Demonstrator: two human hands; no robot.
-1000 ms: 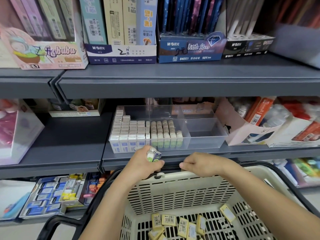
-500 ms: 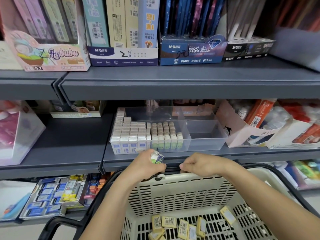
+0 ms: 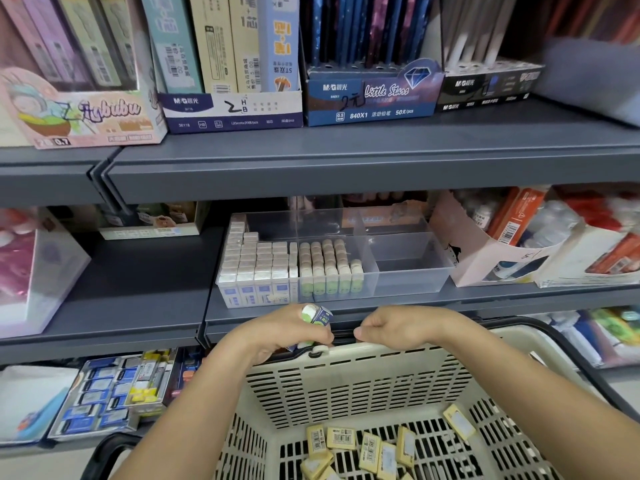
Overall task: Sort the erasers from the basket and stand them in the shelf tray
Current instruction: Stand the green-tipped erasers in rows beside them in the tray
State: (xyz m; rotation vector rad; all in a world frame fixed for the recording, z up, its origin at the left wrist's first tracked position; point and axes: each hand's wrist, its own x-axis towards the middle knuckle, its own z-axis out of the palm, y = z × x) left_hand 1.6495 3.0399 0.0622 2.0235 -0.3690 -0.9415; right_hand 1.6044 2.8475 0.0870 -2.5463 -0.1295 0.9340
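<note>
Head view: the left hand is curled around a small bunch of held erasers. A green-and-white one and a blue-sleeved one stick up past the knuckles, and more ends show under the fingers. The hand sits just above the far rim of the basket, in front of the edge of the middle shelf.

The right hand is beside it at the same rim, a small gap between the two. Its fingers are curled under with the thumb tucked against them. I cannot tell whether it holds anything or grips the rim.

The tray is clear plastic with dividers and stands on the middle shelf just beyond both hands. Its left part holds upright rows of blue erasers, and next to them stand rows of green erasers.

Yellow erasers lie loose and flat on the slotted basket floor, one of them apart to the right. The black handle curves round the basket's right side.

Boxes of pencil stock line the top shelf, and an open carton stands just right of the tray.
</note>
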